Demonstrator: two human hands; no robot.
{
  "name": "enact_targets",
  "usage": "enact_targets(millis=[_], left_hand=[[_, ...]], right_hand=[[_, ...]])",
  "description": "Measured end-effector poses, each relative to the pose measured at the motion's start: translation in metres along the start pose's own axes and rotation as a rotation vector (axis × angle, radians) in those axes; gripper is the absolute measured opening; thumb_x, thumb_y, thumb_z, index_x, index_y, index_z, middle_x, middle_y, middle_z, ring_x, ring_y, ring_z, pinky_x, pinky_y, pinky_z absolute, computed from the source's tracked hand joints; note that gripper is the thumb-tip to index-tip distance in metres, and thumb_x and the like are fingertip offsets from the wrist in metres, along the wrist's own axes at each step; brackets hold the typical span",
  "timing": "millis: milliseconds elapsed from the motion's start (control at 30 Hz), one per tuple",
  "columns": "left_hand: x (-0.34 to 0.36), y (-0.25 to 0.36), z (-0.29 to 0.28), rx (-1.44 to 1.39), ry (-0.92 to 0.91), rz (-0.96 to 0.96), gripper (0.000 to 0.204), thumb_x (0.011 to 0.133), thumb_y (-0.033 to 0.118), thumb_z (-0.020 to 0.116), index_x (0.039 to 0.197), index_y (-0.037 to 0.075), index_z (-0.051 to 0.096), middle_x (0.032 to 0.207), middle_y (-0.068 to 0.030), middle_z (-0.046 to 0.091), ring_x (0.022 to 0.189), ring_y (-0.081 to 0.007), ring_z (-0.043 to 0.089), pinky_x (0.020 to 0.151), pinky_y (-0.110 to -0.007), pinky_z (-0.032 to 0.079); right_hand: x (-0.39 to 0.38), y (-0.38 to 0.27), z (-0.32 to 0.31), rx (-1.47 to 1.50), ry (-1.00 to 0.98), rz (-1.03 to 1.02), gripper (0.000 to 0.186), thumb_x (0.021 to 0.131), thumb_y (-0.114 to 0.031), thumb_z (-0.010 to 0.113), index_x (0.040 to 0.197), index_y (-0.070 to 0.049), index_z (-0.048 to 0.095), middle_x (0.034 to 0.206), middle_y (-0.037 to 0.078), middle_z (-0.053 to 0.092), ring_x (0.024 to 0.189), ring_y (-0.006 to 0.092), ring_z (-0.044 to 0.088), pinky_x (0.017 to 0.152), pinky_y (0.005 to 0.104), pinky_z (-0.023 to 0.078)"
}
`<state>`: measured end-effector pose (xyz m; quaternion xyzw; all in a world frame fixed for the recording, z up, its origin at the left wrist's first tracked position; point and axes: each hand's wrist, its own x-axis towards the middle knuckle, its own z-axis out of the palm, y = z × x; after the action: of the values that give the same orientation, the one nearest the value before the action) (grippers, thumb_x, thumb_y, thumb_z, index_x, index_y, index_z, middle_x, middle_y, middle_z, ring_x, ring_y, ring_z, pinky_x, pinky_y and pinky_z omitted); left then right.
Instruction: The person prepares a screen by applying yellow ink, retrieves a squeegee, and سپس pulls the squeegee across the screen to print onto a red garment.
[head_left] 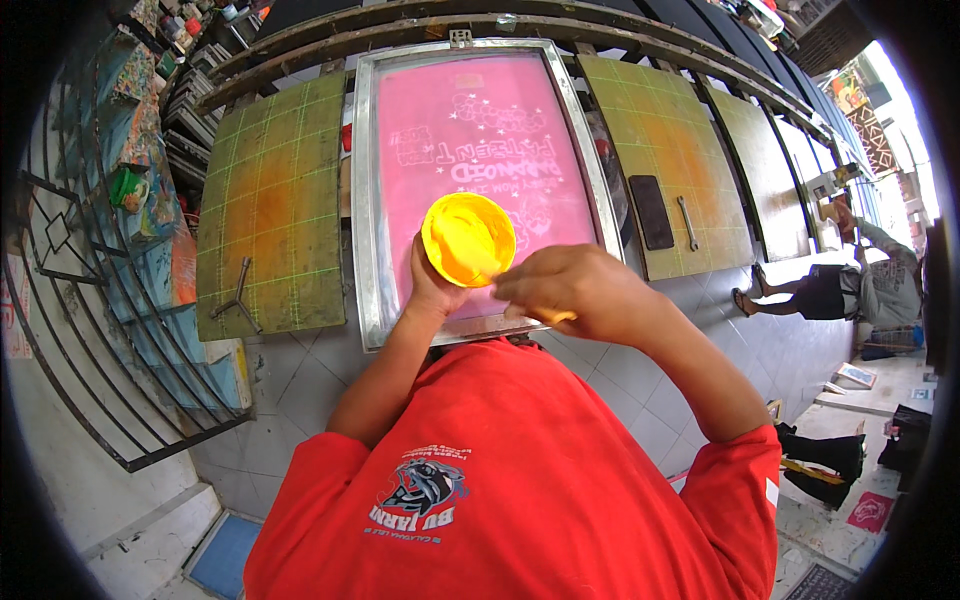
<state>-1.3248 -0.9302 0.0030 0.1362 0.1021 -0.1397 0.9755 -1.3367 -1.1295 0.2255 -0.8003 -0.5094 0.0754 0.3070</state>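
A yellow cup (452, 217) of thick yellow paste is held in my left hand (435, 282), fingers wrapped round its side, above a screen-printing frame. My right hand (568, 286) is closed, slightly blurred, round a yellow-orange spatula-like tool (555, 316) whose far end appears to be in the paste. Below both hands lies the aluminium frame (365, 160) with pink mesh (420, 120) bearing white stencilled lettering and drawings.
Stained platen boards (275, 160) flank the frame; a T-handle wrench (236, 300) lies left, a dark phone (650, 212) and spanner (687, 222) right (670, 120). A metal railing (100, 310) curves along the left. At far right another person (870, 285) works beside further boards.
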Motion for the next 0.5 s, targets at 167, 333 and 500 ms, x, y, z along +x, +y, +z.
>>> enact_targets(millis=[167, 333, 500], left_hand=[[-0.005, 0.007, 0.001, 0.016, -0.028, -0.068, 0.061, 0.096, 0.055, 0.035, 0.135, 0.010, 0.050, 0.133, -0.0124, 0.056, 0.123, -0.0337, 0.053, 0.103, -0.054, 0.043], [0.002, 0.011, 0.003, 0.064, -0.010, -0.147, 0.060, 0.096, 0.054, 0.036, 0.135, 0.010, 0.050, 0.132, -0.0135, 0.056, 0.121, -0.0349, 0.055, 0.101, -0.055, 0.045], [-0.012, 0.022, 0.002, 0.060, -0.032, -0.207, 0.060, 0.097, 0.052, 0.035, 0.135, 0.007, 0.050, 0.130, -0.0148, 0.058, 0.119, -0.0348, 0.057, 0.099, -0.056, 0.047]], right_hand=[[0.007, 0.008, -0.043, 0.093, -0.072, -0.051, 0.022, 0.080, -0.008, 0.071, 0.101, -0.003, 0.071, 0.102, 0.011, 0.072, 0.095, 0.0286, 0.068, 0.081, 0.0396, 0.055], [0.011, 0.011, -0.019, 0.061, -0.149, -0.096, 0.021, 0.080, -0.009, 0.072, 0.100, -0.001, 0.071, 0.099, 0.013, 0.072, 0.094, 0.0296, 0.068, 0.079, 0.0391, 0.055], [0.017, 0.005, -0.050, 0.158, -0.054, -0.047, 0.017, 0.084, -0.006, 0.066, 0.099, -0.001, 0.071, 0.098, 0.013, 0.072, 0.094, 0.0300, 0.068, 0.081, 0.0402, 0.054]])
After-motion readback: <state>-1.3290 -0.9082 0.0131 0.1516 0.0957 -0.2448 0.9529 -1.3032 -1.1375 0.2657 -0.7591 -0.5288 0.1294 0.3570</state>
